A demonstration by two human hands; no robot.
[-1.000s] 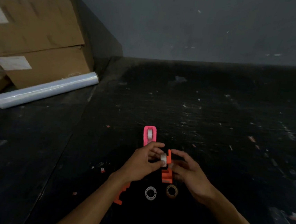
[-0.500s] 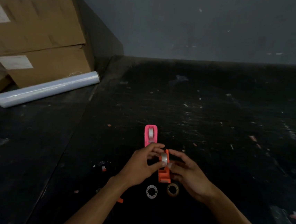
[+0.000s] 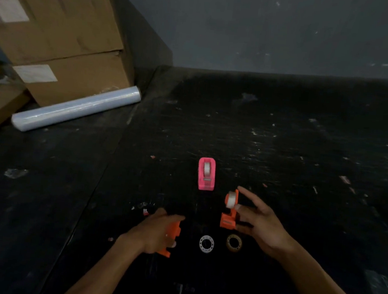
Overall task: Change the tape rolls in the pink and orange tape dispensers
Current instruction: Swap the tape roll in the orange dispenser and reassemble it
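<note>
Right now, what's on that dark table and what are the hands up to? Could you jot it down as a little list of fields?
Surface: dark scuffed table
Pink dispenser: standing alone, roll of tape loaded, untouched
Orange dispenser half: upright, with a tape roll mounted on it
Right hand: steadying that half
Left hand: closed on a second orange piece
White core: flat on the table near the hands
Brown core: beside the white one
Back left: cardboard boxes, roll of clear film
</note>
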